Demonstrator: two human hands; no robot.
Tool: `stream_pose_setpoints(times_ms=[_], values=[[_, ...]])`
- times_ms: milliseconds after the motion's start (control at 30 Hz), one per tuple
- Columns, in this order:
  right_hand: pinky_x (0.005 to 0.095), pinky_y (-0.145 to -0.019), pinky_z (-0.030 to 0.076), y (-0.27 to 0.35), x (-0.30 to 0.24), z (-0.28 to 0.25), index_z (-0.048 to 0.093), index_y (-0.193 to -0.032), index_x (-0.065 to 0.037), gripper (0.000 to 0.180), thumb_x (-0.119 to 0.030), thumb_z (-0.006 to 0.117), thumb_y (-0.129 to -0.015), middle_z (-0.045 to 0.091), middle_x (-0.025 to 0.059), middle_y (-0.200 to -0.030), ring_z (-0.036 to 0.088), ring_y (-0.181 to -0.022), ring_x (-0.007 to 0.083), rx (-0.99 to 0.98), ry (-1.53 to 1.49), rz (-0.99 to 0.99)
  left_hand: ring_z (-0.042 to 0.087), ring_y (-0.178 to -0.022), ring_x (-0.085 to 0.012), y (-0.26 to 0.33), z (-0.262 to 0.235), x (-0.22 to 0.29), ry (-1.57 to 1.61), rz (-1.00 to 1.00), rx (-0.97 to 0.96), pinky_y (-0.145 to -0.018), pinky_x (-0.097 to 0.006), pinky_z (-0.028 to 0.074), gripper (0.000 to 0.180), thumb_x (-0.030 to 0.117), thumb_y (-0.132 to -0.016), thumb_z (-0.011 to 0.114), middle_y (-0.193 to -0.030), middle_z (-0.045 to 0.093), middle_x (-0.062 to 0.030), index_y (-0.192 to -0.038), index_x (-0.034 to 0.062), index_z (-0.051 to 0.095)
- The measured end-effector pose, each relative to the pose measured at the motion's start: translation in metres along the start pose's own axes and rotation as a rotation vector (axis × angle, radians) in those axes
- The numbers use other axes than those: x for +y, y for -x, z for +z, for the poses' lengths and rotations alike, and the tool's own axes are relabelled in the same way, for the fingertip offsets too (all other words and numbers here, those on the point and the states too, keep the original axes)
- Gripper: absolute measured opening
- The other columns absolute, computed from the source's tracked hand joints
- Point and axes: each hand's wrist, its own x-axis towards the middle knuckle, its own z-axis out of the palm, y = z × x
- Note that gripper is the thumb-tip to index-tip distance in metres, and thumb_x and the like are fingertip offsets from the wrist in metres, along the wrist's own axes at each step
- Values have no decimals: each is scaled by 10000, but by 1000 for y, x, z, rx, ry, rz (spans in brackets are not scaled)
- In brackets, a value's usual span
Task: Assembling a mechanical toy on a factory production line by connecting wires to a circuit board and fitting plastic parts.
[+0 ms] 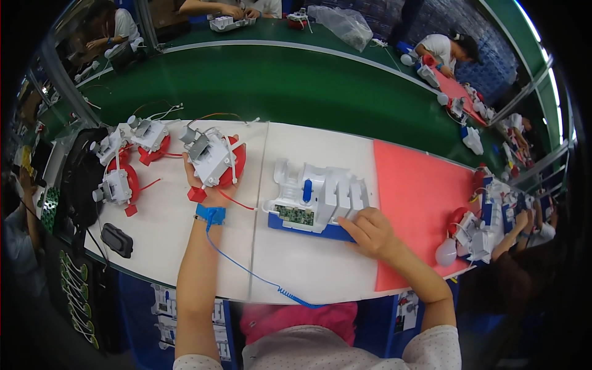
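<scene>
My left hand (213,192) reaches out over the white table and grips a white and red assembly (213,157) with grey parts and thin wires. A blue wrist strap (210,214) with a coiled blue cord sits on that wrist. My right hand (369,229) rests with bent fingers on the right end of a white moulded fixture (317,192) standing on a blue base. A green circuit board (294,214) shows at the front of the fixture.
Three similar white and red assemblies (132,154) lie at the left of the table. A black oblong device (116,240) lies near the front left edge. A red mat (419,203) covers the table's right part. A green conveyor belt (277,86) runs behind. Other people work around it.
</scene>
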Motion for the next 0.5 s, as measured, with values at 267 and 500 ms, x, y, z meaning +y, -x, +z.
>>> stream_pose_setpoints(times_ms=[267, 500], values=[[290, -576, 417, 23, -17, 7, 595, -836, -19, 218, -37, 648, -626, 508, 26, -647, 490, -627, 177, 70, -46, -56, 446, -1103, -315, -5, 0, 0, 76, 67, 36, -913, -427, 402, 684, 593, -776, 408, -1204, 454, -146, -1214, 68, 403], [279, -558, 454, 37, -18, -11, 603, -807, -57, 270, -70, 687, -550, 551, 9, -649, 533, -643, 178, 39, -126, -37, 504, -1016, -293, 4, 4, -1, 86, 36, 36, -870, -463, 430, 636, 589, -777, 424, -1116, 515, -118, -1168, 89, 452]])
